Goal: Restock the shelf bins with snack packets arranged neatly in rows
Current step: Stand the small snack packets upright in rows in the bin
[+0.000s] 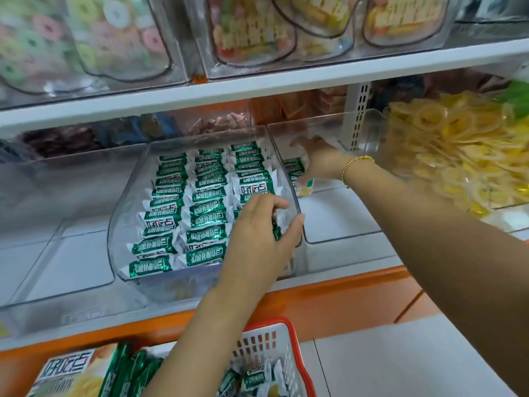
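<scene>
Nearest the person, a white basket (289, 353) with a red rim holds loose green-and-white snack packets (254, 378), and beside it on the left lies a large printed bag (67, 373). Above it, on the orange-edged shelf (329, 299), the left hand (257, 224) reaches into a clear bin (123, 224). Its fingers are curled onto a packet at the front of the right-hand row, and the thumb lies against the bin's right wall. The bin holds three rows of the same packets, overlapping from front to back. The right hand (317, 161), with a gold bracelet (355, 164) on its wrist, is inside the neighbouring bin (343, 236), touching a few packets there. Plastic blurs its fingers, so their grip cannot be told. Farther right is a bin of yellow-wrapped snacks (446, 156). On the top shelf, clear bins hold pouches of colourful sweets (86, 38).
</scene>
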Available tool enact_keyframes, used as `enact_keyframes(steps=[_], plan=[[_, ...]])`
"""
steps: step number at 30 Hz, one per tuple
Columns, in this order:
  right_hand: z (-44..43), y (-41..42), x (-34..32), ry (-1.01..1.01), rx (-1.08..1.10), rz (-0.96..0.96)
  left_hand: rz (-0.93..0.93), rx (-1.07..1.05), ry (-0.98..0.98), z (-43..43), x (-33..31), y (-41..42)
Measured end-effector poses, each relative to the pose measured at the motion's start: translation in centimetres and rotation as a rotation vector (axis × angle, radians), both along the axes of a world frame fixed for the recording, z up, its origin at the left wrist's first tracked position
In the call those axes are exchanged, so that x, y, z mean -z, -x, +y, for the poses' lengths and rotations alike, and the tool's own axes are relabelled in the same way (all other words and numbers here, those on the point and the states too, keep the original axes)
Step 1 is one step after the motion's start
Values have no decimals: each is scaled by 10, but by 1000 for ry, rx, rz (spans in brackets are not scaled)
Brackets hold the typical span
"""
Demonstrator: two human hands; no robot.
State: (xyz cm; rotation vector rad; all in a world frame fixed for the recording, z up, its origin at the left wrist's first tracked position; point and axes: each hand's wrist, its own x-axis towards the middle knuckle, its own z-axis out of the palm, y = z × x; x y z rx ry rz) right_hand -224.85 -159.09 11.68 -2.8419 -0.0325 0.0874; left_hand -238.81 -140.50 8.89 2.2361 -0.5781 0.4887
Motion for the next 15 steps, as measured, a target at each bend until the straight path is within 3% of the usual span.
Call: enact_keyframes(steps=[3, 6, 10, 15], plan=[[4, 49, -28, -15, 91, -218, -33, 14, 90, 20, 0, 33], [16, 115, -46, -202, 88, -403, 56, 19, 167, 46, 17, 70], [50, 197, -34, -361, -125, -203, 249, -67, 139, 85, 73, 109], [93, 227, 42, -476, -258, 109, 659, -267, 114, 125, 157, 137]])
